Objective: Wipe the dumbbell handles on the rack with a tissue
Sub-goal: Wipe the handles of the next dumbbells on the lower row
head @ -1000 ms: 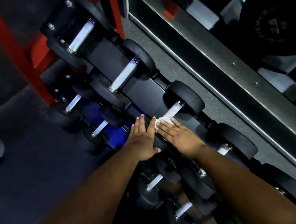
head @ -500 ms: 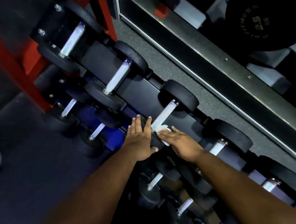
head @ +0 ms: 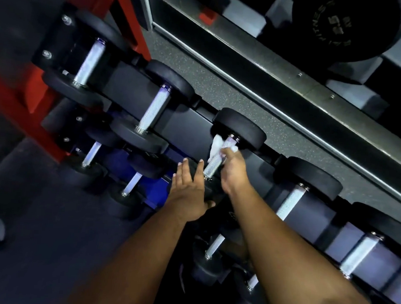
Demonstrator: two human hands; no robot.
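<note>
Black dumbbells with knurled silver handles lie in a row on a dark rack (head: 184,129). My right hand (head: 233,170) wraps a white tissue (head: 216,147) round the upper part of the third dumbbell's handle (head: 214,166), close to its far head (head: 240,127). My left hand (head: 188,187) lies flat with straight fingers on that dumbbell's near head, just left of the handle. Neighbouring handles (head: 154,108) (head: 291,201) stand bare on either side.
A lower tier holds smaller dumbbells (head: 133,182) below my arms. A red frame post (head: 13,96) stands at the left. Behind the rack runs speckled floor (head: 223,87), a metal-edged mirror (head: 283,69), and a large weight plate (head: 341,26).
My right hand slid the tissue up the handle from its near end toward the far head, and its fingers now curl round the handle. My left hand stayed on the near head.
</note>
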